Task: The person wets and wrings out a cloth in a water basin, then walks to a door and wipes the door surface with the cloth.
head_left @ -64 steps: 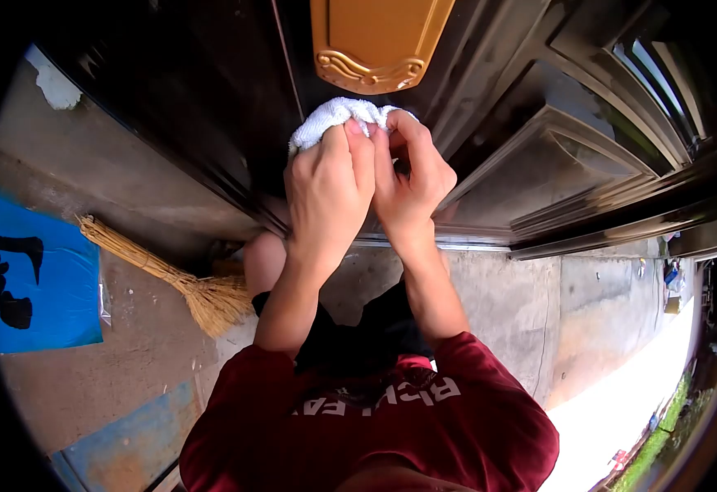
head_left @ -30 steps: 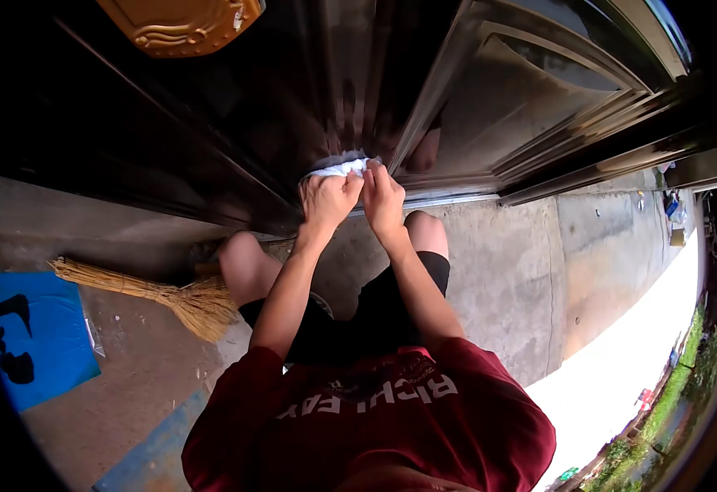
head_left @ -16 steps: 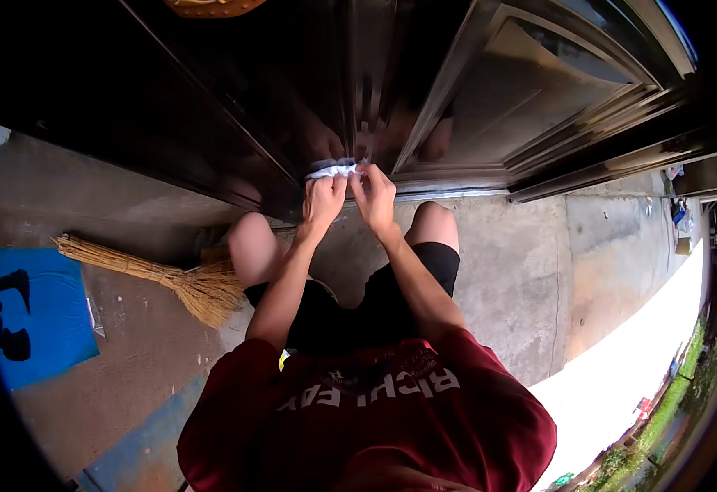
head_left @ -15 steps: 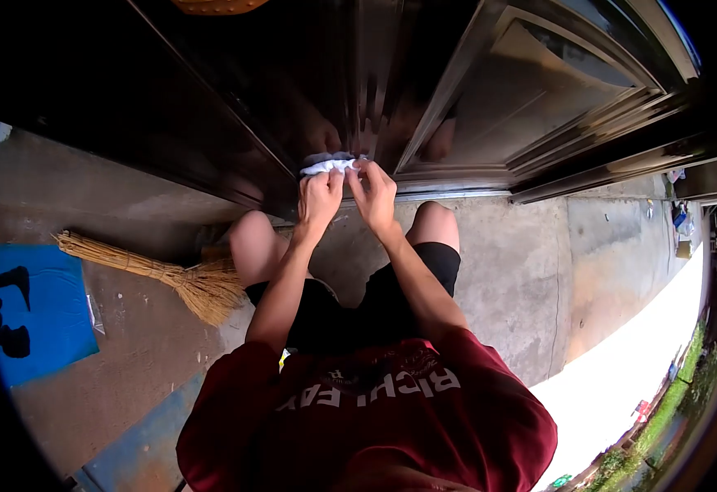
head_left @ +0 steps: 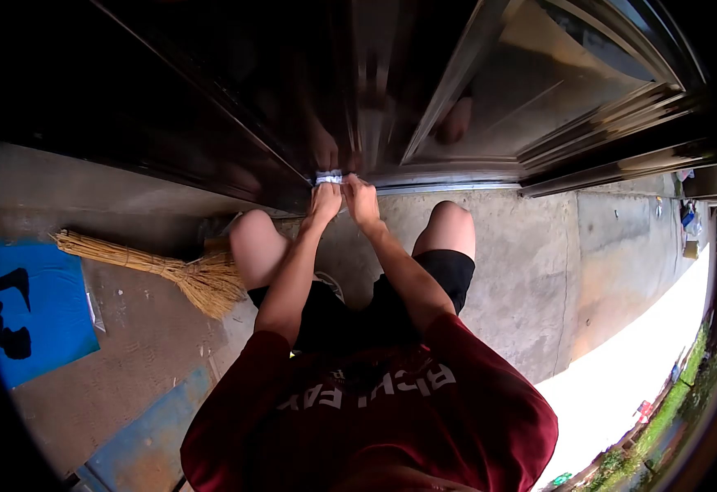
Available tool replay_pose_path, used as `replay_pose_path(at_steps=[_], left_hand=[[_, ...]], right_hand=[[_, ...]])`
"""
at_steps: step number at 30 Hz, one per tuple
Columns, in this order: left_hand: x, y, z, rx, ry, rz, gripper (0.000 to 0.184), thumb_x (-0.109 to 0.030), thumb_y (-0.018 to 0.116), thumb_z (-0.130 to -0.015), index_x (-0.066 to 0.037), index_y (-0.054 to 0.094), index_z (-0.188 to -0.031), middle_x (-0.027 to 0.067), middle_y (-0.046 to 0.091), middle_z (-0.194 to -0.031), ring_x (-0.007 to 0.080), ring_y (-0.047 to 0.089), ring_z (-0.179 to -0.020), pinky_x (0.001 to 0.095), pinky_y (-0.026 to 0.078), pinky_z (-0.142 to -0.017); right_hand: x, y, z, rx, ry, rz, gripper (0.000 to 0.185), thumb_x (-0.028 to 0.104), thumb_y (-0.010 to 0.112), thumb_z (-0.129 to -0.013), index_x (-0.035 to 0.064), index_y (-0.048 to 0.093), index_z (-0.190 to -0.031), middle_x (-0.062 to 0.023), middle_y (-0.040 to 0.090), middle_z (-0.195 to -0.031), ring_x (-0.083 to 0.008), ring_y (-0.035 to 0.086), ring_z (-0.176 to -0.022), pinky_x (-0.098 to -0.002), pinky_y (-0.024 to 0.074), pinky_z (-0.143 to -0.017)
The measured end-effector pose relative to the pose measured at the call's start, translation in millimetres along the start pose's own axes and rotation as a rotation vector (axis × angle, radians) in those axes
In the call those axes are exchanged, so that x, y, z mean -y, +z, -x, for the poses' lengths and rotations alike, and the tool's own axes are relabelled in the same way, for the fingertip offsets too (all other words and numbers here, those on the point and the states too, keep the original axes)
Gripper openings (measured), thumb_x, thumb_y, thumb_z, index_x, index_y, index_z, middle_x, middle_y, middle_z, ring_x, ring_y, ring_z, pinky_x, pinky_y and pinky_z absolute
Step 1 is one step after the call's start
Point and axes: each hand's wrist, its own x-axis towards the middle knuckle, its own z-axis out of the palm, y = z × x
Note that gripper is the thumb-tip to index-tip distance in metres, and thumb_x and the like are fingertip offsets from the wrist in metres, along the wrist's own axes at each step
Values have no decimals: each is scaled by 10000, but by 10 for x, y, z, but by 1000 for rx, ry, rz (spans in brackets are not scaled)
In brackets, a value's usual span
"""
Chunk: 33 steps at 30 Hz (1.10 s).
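A small bunched white cloth (head_left: 328, 176) is against the bottom of a glossy dark door (head_left: 383, 131). My left hand (head_left: 324, 202) has its fingers closed on the cloth from below. Beside it, my right hand (head_left: 362, 199) is curled, its fingertips at the cloth's right end and close to the door surface. Part of the cloth is hidden behind my fingers. Both hands are faintly mirrored in the door's shiny face.
A straw broom (head_left: 153, 266) lies left of my bent knee, near a blue sheet (head_left: 34, 312) with black marks. Concrete floor (head_left: 522, 271) spreads under the door's lower edge. Bright daylight and green plants (head_left: 662, 418) show at the lower right.
Both hands and the cloth have moved down the door toward its lower edge. The cloth now looks narrower and more bunched, and my hands are closer together.
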Motion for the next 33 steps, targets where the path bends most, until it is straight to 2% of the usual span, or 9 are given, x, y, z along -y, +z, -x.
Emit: replay_pose_path(at_steps=[3,5,8,12,14,17,21,24,33], left_hand=[[-120,-30,53,10,-17,-23,406,-252,400,-905,73,635,-842,316,603,-910,478,582,-892,553,458,-801],[-183,23,-4,-42,136,-7,398,-241,422,-896,68,632,-761,311,605,-840,482,587,-831,560,460,-766],[-678,-106,66,-191,466,59,387,-205,478,-891,44,565,-609,255,555,-629,441,577,-614,526,452,-585],[-1409,-589,260,-324,583,224,376,-167,519,-890,40,549,-578,219,519,-533,398,545,-475,434,400,-437],[-1518,-723,322,-348,570,222,364,-187,529,-865,14,586,-568,221,532,-537,408,568,-513,463,442,-472],[-1391,-597,270,-345,582,136,360,-191,534,-859,11,587,-567,221,537,-540,405,572,-515,469,448,-480],[-893,56,17,-140,565,-6,370,-223,495,-865,33,613,-624,252,575,-628,431,593,-596,508,482,-569],[-794,258,-88,-46,564,-20,358,-229,501,-866,42,614,-661,257,587,-663,432,599,-629,509,486,-585],[-1711,-779,259,-285,796,245,214,-106,650,-802,6,581,-633,202,558,-574,366,591,-531,413,445,-440]], right_hand=[[52,-38,29,-165,14,-101,69,25,601,-841,-4,580,-900,-230,621,-845,-400,618,-769,-399,493,-655],[170,-184,-17,-224,24,-103,80,14,618,-836,-12,585,-904,-199,639,-839,-336,644,-735,-364,498,-650],[461,-548,-137,-515,45,-134,109,11,645,-832,-15,608,-931,-122,652,-818,-220,648,-716,-312,504,-663],[919,-1032,-346,-583,-109,-142,138,-21,651,-809,-10,600,-937,-148,626,-848,-274,619,-734,-317,490,-676],[1030,-1105,-374,-608,-298,-94,165,-38,659,-791,-5,599,-941,-147,613,-879,-279,615,-763,-317,488,-676],[845,-1021,-309,-549,-270,-65,176,-49,647,-784,1,601,-946,-147,593,-887,-292,607,-787,-324,484,-673],[198,-775,-78,-501,21,-12,139,-45,629,-769,-7,573,-891,-154,587,-824,-301,612,-771,-338,491,-701],[43,-741,-46,-535,84,-57,112,-31,611,-787,-14,557,-884,-149,588,-812,-284,607,-753,-332,487,-707],[1084,-1430,-528,-632,-191,-51,186,-62,632,-791,-7,548,-948,-134,595,-867,-238,596,-770,-285,478,-702]])
